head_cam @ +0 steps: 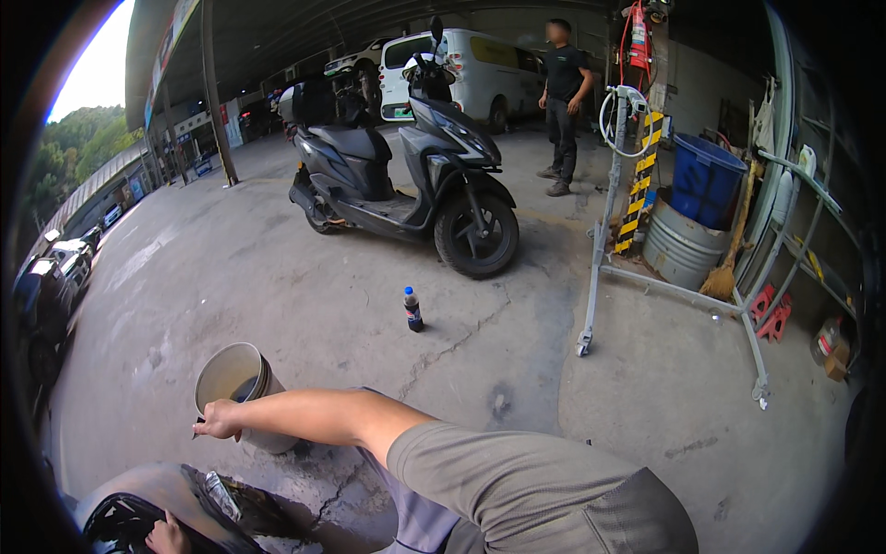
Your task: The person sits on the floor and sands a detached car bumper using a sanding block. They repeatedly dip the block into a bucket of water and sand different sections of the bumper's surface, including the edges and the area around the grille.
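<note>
Across the lower left stretches my right arm, with my right hand (219, 420) in front of the outer wall of a pale plastic bucket (271, 438). Its fingers are closed around a small dark object (198, 427), too small to name. Some dark liquid shows inside the bucket. Below, my left hand (167, 534) rests at the dark opening of a glossy, curved vehicle body part (156, 478), partly cut off by the picture's rim; its grip is unclear. A crumpled silvery patch (223, 495) lies on that part's edge.
A cola bottle (413, 311) stands on the concrete floor before a parked scooter (408, 166). Further back are a person (564, 90) and a white van (484, 76). At right stand a wheeled metal frame (668, 280), a metal drum (682, 242) holding a blue bin (706, 180), and red jack stands (772, 311).
</note>
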Available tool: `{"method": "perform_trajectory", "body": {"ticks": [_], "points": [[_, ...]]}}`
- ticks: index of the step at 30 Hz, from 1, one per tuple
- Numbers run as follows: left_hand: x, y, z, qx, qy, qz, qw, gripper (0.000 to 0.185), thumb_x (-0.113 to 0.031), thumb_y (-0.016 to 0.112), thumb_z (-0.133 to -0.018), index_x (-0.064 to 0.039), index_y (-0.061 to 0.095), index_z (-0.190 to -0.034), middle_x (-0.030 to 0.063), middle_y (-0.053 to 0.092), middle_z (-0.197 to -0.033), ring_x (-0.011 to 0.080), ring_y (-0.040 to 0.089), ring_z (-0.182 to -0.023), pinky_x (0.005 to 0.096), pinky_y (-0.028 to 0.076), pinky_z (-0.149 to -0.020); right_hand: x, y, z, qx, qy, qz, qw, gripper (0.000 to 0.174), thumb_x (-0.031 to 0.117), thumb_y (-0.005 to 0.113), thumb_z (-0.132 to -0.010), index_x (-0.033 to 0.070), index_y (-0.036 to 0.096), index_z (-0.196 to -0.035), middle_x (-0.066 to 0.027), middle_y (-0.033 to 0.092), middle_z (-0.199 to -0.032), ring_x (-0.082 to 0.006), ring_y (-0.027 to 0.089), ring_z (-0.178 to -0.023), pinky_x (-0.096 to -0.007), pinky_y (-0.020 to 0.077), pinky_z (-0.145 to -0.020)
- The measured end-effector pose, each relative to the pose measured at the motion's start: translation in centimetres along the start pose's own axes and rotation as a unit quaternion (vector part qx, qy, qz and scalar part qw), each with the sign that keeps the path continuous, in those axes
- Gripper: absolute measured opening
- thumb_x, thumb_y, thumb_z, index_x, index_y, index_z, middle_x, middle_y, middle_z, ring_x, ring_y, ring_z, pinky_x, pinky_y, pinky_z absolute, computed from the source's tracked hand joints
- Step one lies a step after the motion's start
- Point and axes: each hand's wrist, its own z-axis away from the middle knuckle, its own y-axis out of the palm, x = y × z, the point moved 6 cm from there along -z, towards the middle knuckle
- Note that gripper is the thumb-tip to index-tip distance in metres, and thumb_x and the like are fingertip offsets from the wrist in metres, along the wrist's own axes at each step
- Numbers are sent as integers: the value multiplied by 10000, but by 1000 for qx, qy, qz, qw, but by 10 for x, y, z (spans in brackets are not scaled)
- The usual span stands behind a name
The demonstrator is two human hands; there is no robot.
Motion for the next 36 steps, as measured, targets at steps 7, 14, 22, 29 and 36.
{"method": "perform_trajectory", "body": {"ticks": [7,14,22,29,36], "points": [[4,4,2,-23,14,-8,1000,682,-533,395,-1087,56,711,-951,278,731,-988,467,656,-1035,558,417,-985,-4,7,-7,3,-13,-7,1000,732,537,577,-1010,-183,662,-1110,-256,687,-1145,-379,750,-857,-417,661,-507],[5,3,4,-37,9,-12,999,677,-511,425,-1084,67,697,-863,279,714,-920,465,656,-976,558,424,-948,-22,16,-15,-5,-5,-8,1000,718,557,585,-995,-151,706,-985,-264,716,-994,-359,763,-789,-411,660,-560],[12,12,9,-50,55,-16,997,575,-411,444,-1099,64,700,-901,257,673,-867,463,623,-894,557,430,-872,-42,35,-37,39,-33,64,997,714,575,644,-947,-130,732,-876,-227,731,-868,-294,760,-719,-370,630,-594],[6,8,18,-33,93,-96,990,489,-322,384,-1126,42,705,-1190,243,677,-913,443,618,-969,547,433,-919,-58,54,-97,13,-86,256,963,253,227,749,-811,0,775,-918,-222,759,-977,-375,749,-924,-434,610,-819],[-29,-40,48,58,108,-198,972,383,-325,431,-1091,-133,672,-1318,154,763,-973,379,710,-919,537,510,-864,-75,36,-147,-85,-97,41,991,403,4,713,-668,70,712,-1066,-187,735,-1093,-358,702,-1082,-434,568,-879]]}}
